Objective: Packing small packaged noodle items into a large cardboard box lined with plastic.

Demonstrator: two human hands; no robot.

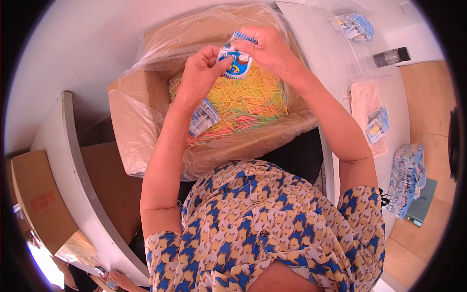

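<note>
The left hand (202, 70) partly hides one packet (239, 68); toward the box's (129, 126) left edge, the forearm (168, 141) partly covers another packet (205, 119).

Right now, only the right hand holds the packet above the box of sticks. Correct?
Not only the right hand: the head view shows the left hand gripping the packet too. Above the box of sticks stands.

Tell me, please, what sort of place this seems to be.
Probably a packing workroom or small workshop: thin coloured sticks lie in a plastic-lined cardboard box, the left hand and right hand hold a small printed packet over them, and a pile of similar-looking packets lies to the right.
</note>
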